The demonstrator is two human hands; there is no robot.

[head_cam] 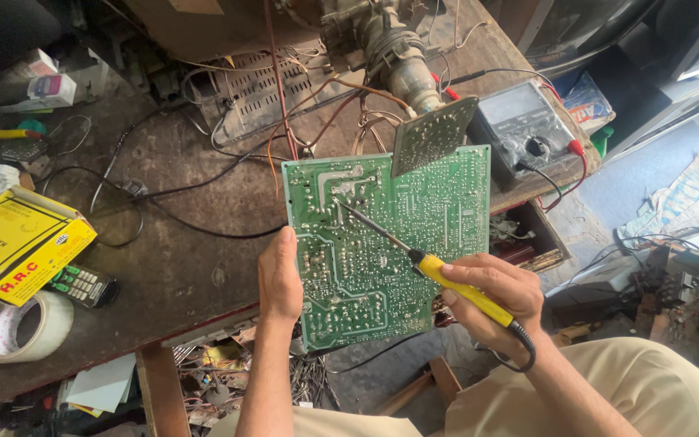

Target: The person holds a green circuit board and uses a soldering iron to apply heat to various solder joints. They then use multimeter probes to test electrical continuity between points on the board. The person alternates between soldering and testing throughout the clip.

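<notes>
Soldering iron (pixel 455 283) between right fingers (pixel 479 275)

bright daylight from the right, soft shadows, sharp focus, slight wide-angle edge distortion

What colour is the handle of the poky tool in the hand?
Yellow: the soldering iron handle, held in the right hand, head view.

Circuit board (pixel 390 243): green, solder side facing me, tilted upright over the near edge of the workbench; I hold its left edge.
Small board (pixel 433 132): grey-green, standing off the big board's far right corner.
Soldering iron (pixel 438 271): yellow handle at right, thin tip touching the board's upper left.
</notes>
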